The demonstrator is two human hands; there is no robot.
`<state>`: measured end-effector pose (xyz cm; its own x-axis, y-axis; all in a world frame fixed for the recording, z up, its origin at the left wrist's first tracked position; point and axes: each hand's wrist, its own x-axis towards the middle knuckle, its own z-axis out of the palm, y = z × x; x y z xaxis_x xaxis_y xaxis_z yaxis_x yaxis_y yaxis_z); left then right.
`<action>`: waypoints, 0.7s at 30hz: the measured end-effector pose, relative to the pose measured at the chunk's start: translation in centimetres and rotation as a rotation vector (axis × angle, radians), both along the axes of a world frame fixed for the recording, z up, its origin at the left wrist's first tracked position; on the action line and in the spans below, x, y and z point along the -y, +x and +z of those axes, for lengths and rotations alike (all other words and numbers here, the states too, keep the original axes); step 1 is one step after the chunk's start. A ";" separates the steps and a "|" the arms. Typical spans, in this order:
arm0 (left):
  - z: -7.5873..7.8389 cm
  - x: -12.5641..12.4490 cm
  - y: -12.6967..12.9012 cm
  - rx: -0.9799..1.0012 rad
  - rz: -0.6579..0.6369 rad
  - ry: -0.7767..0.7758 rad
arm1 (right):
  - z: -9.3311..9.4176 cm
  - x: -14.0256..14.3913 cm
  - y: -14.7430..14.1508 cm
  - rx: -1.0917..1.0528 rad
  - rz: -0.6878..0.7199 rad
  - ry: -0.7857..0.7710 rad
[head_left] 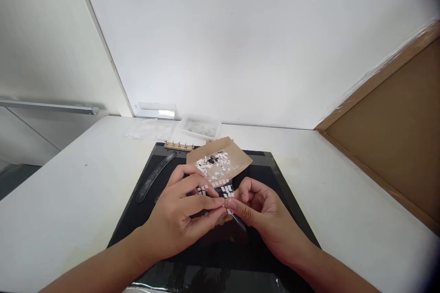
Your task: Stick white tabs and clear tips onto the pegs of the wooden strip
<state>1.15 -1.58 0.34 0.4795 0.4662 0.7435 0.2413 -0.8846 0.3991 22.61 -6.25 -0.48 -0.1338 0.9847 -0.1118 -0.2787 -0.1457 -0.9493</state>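
Head view. A dark sheet of small white tabs [220, 191] is pinched between the left hand [182, 213] and the right hand [261, 210], the fingertips [220, 202] meeting at its near edge — apparently so that one tab can be worked loose. Whether a tab is already gripped cannot be told. Just beyond the pinch, one brown paper piece [220, 158] is laid flat as a catch surface, a heap of white bits [215, 165] on it, too many to count. Left of the grip, one long dark strip [154, 176] is seen on the black mat [282, 183]. Farther off — one clear tub [201, 127], one plastic bag [146, 129].
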 end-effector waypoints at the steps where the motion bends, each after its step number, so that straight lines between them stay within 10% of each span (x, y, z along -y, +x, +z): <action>1: 0.0 0.0 0.0 -0.002 0.001 -0.003 | 0.0 0.0 0.0 -0.003 0.000 0.000; 21: -0.6 -0.5 -0.4 0.124 -0.040 -0.532 | 0.6 -0.1 -0.2 0.064 -0.019 0.063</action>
